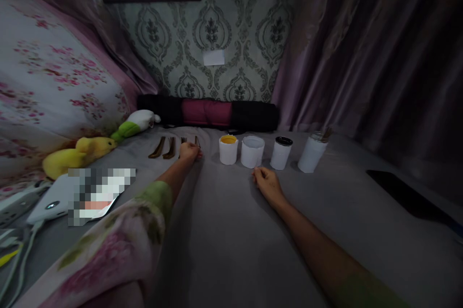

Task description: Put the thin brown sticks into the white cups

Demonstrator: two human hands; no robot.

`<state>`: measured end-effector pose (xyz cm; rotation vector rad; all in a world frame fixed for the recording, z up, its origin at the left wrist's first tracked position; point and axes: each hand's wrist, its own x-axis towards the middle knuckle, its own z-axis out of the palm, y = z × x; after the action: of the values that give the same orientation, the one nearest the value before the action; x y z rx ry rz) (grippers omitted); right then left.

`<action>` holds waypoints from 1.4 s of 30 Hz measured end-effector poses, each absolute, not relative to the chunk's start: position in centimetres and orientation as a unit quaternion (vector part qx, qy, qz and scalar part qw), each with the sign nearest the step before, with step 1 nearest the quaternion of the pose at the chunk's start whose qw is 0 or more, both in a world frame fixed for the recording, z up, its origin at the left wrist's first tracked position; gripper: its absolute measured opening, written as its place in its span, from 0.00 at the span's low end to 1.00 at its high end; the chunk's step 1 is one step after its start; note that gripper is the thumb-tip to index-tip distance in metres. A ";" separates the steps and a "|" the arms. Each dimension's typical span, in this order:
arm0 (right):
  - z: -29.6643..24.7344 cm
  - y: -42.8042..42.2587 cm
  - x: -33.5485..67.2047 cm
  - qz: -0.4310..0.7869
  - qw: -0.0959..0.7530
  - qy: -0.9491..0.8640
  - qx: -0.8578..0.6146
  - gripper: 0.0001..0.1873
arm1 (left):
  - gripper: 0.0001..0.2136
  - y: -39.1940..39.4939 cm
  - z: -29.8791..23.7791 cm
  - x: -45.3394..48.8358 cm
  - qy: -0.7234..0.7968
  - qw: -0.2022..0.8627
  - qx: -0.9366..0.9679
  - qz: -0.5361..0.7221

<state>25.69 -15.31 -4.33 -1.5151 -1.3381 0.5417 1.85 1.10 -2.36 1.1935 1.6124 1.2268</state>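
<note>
Grey bed sheet: soft, creased; all items are laid on it.
Brown utensils: four counted; slender, tapered, glossy; set in a row on the sheet left of the cups; two lie free, two are partly covered by the left hand, whose fingers are curled together over them; whether one is pinched cannot be told.
White cups: four counted; cylindrical, matt, in a row; a yellow-lined cup, a plain one, a black-lidded cup, and an end cup from which a brown stick projects.
Right hand: rested on the sheet just before the plain cup; fingers loosely bent, nothing held.
Yellow plush duck: one; a green-and-white plush is placed beside it.
Black-and-maroon bolster: one; laid behind the rows.
No writing can be read.
</note>
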 end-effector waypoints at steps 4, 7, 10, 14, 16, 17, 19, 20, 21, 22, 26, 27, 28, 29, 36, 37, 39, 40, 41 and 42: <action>-4.6 -15.2 25.7 0.223 0.504 -0.556 -0.622 0.20 | 0.03 0.9 -2.3 2.6 0.620 0.427 0.427 0.501; -4.7 -15.1 25.7 0.222 0.506 -0.555 -0.622 0.19 | 0.03 0.4 -2.1 3.0 0.606 0.457 0.399 0.515; -4.6 -15.2 25.7 0.225 0.502 -0.553 -0.626 0.20 | 0.03 -0.2 -2.0 3.4 0.590 0.488 0.377 0.521; -4.6 -15.2 25.7 0.222 0.502 -0.555 -0.626 0.20 | 0.08 -1.1 -2.0 3.9 0.571 0.527 0.357 0.519; -4.6 -15.2 25.7 0.217 0.506 -0.556 -0.622 0.20 | 0.07 -1.6 -2.0 4.1 0.560 0.541 0.351 0.520; -4.6 -15.2 25.8 0.217 0.506 -0.557 -0.622 0.20 | 0.04 -1.9 -1.9 4.1 0.553 0.547 0.349 0.522; -4.5 -15.2 25.8 0.217 0.505 -0.559 -0.621 0.20 | 0.04 -2.3 -1.9 4.3 0.539 0.559 0.346 0.526; -4.5 -15.2 25.7 0.217 0.504 -0.560 -0.621 0.20 | 0.06 -2.5 -1.8 4.4 0.532 0.566 0.345 0.527; -4.5 -15.3 25.7 0.218 0.503 -0.561 -0.620 0.20 | 0.07 -2.7 -1.8 4.5 0.525 0.573 0.344 0.527; -4.5 -15.3 25.7 0.218 0.505 -0.562 -0.618 0.20 | 0.07 -2.9 -1.8 4.6 0.520 0.579 0.341 0.527; -4.6 -15.2 25.7 0.218 0.511 -0.559 -0.616 0.20 | 0.07 -3.6 -1.8 5.1 0.503 0.601 0.329 0.527; -4.6 -15.2 25.7 0.218 0.510 -0.558 -0.617 0.20 | 0.07 -3.8 -1.8 5.2 0.498 0.607 0.327 0.526; -4.6 -15.2 25.7 0.217 0.508 -0.557 -0.619 0.20 | 0.07 -4.0 -1.8 5.3 0.493 0.613 0.325 0.525; -4.6 -15.2 25.7 0.217 0.506 -0.557 -0.622 0.20 | 0.07 -4.2 -1.9 5.3 0.488 0.619 0.324 0.524; -4.4 -15.3 25.6 0.220 0.504 -0.556 -0.623 0.19 | 0.08 -5.4 -2.2 5.7 0.453 0.658 0.312 0.514; -4.4 -15.3 25.6 0.220 0.504 -0.556 -0.623 0.19 | 0.07 -5.5 -2.2 5.8 0.449 0.662 0.310 0.513; -4.4 -15.3 25.6 0.223 0.503 -0.556 -0.623 0.20 | 0.07 -5.9 -2.2 6.0 0.443 0.667 0.308 0.513; -4.4 -15.3 25.6 0.224 0.503 -0.556 -0.623 0.20 | 0.07 -6.1 -2.2 6.0 0.441 0.668 0.308 0.514; -4.4 -15.3 25.6 0.225 0.503 -0.557 -0.622 0.20 | 0.07 -6.2 -2.3 6.1 0.439 0.669 0.308 0.514; -4.4 -15.3 25.6 0.225 0.503 -0.557 -0.621 0.20 | 0.07 -6.4 -2.3 6.2 0.438 0.670 0.308 0.515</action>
<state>25.64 -15.34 -4.36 -1.4987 -1.3457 0.5445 6.16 -6.40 -2.26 0.6932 0.9866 1.1597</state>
